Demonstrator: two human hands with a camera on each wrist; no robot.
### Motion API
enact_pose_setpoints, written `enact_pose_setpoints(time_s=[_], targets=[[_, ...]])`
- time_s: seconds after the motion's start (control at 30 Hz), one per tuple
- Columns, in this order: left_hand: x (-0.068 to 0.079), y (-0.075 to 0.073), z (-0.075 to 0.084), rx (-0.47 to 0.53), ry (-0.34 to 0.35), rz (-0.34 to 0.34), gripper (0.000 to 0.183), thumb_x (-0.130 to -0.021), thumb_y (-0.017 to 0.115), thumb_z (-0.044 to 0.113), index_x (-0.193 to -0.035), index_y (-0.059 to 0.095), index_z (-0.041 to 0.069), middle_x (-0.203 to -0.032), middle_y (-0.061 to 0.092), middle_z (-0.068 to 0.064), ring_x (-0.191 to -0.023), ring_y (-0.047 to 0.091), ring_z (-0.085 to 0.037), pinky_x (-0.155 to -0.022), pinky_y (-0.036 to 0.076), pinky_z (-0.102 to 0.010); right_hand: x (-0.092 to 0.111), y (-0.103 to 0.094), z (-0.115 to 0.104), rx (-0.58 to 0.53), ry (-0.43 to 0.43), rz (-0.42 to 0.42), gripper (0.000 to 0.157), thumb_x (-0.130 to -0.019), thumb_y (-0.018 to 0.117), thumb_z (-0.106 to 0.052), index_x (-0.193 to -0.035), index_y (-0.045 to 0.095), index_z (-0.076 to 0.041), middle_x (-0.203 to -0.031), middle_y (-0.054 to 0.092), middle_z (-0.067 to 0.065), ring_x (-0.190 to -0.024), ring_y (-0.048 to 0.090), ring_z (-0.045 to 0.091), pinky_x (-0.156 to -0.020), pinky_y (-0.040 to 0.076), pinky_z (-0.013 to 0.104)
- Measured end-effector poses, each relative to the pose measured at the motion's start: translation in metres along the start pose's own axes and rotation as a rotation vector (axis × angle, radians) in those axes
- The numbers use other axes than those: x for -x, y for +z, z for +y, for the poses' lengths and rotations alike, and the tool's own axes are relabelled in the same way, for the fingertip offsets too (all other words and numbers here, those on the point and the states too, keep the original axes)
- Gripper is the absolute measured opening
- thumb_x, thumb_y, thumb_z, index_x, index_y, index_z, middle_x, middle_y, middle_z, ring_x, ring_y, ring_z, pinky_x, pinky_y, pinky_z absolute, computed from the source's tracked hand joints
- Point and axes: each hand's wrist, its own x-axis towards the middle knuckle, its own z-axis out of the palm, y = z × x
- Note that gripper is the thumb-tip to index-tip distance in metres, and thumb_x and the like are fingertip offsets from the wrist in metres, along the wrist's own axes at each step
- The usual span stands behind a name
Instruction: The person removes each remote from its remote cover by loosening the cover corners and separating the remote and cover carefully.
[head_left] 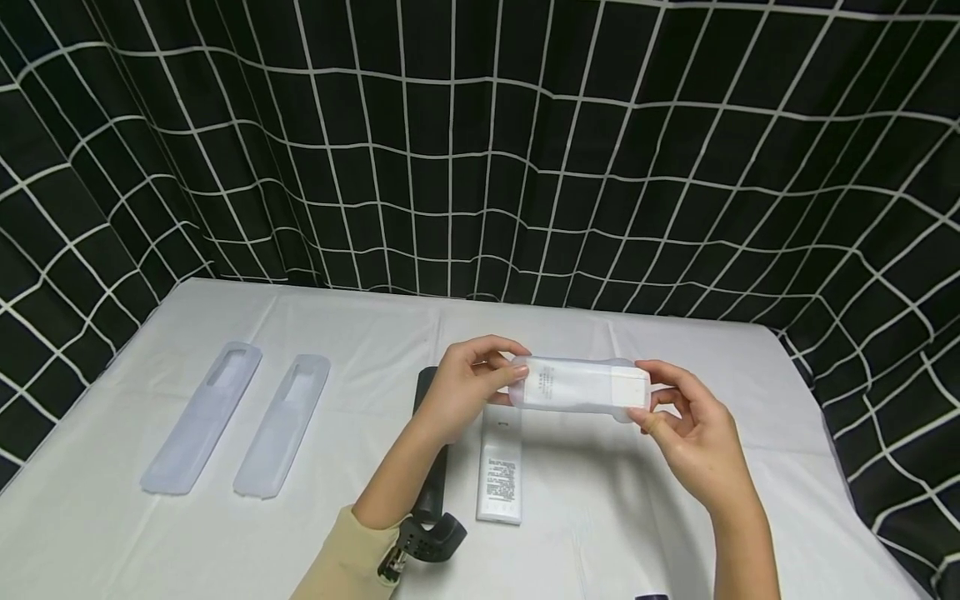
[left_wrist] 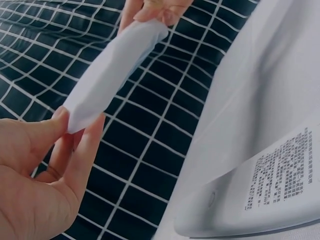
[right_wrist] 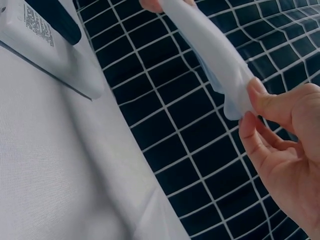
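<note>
Both hands hold up a white remote control [head_left: 573, 385] in a translucent silicone cover [head_left: 600, 408], lying crosswise above the table. Its face with small print is turned up toward the head camera. My left hand [head_left: 468, 387] pinches the left end between thumb and fingers. At the other end, my right hand [head_left: 693, 433] pinches the cover's corner, where a flap of silicone [right_wrist: 231, 107] sticks out loosely. Below, a second white remote [head_left: 500, 475] lies printed side up on the table. A black remote [head_left: 431, 492] lies beside it, partly hidden by my left forearm.
Two more translucent silicone covers [head_left: 202, 425] [head_left: 283, 429] lie side by side on the left of the white-clothed table [head_left: 360, 517]. A small dark object [head_left: 651, 597] peeks in at the bottom edge. Black grid-patterned curtains [head_left: 465, 167] stand behind and at both sides.
</note>
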Motion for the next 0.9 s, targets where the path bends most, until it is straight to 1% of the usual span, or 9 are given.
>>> enact_pose_setpoints(time_s=[0.2, 0.43, 0.57, 0.67, 0.9], targets=[[-0.0008, -0.0001, -0.002, 0.019, -0.005, -0.012, 0.022, -0.098, 0.067, -0.006, -0.12, 0.07, -0.012, -0.09, 0.062, -0.005, -0.078, 0.066, -0.008, -0.077, 0.066, -0.037, -0.001, 0.0006, -0.0013, -0.011, 0.005, 0.016, 0.051, -0.086, 0.067, 0.026, -0.134, 0.058, 0.013, -0.117, 0.062, -0.005, -0.086, 0.062, 0.003, -0.068, 0.056, 0.014], [0.0027, -0.0011, -0.0055, 0.002, -0.022, 0.022, 0.021, -0.099, 0.068, -0.005, -0.119, 0.072, -0.009, -0.092, 0.066, -0.009, -0.078, 0.066, -0.01, -0.075, 0.066, -0.034, -0.0008, 0.0018, -0.0017, 0.008, -0.009, 0.004, 0.051, -0.085, 0.068, 0.026, -0.133, 0.059, 0.012, -0.118, 0.062, -0.004, -0.087, 0.061, 0.004, -0.07, 0.057, 0.014], [0.0041, -0.0021, -0.0045, 0.0, -0.019, 0.03, 0.021, -0.099, 0.068, -0.005, -0.119, 0.073, -0.008, -0.092, 0.066, -0.009, -0.079, 0.066, -0.012, -0.075, 0.066, -0.034, -0.0008, 0.0022, -0.002, 0.003, -0.012, 0.004, 0.051, -0.085, 0.068, 0.026, -0.133, 0.059, 0.012, -0.118, 0.062, -0.004, -0.087, 0.061, 0.004, -0.071, 0.057, 0.014], [0.0041, -0.0025, -0.0034, 0.002, -0.011, 0.025, 0.02, -0.099, 0.068, -0.005, -0.118, 0.072, -0.01, -0.091, 0.067, -0.01, -0.078, 0.066, -0.011, -0.075, 0.066, -0.034, -0.0008, 0.0018, -0.0023, -0.006, -0.016, 0.005, 0.051, -0.084, 0.068, 0.027, -0.132, 0.058, 0.013, -0.117, 0.062, -0.004, -0.087, 0.061, 0.004, -0.07, 0.057, 0.014], [0.003, -0.003, -0.0015, 0.014, -0.022, 0.022, 0.021, -0.098, 0.068, -0.006, -0.119, 0.072, -0.011, -0.091, 0.067, -0.009, -0.078, 0.066, -0.01, -0.076, 0.066, -0.034, -0.001, 0.0007, -0.003, -0.011, -0.024, 0.004, 0.05, -0.083, 0.067, 0.028, -0.131, 0.058, 0.014, -0.115, 0.063, -0.004, -0.087, 0.062, 0.004, -0.07, 0.057, 0.014]])
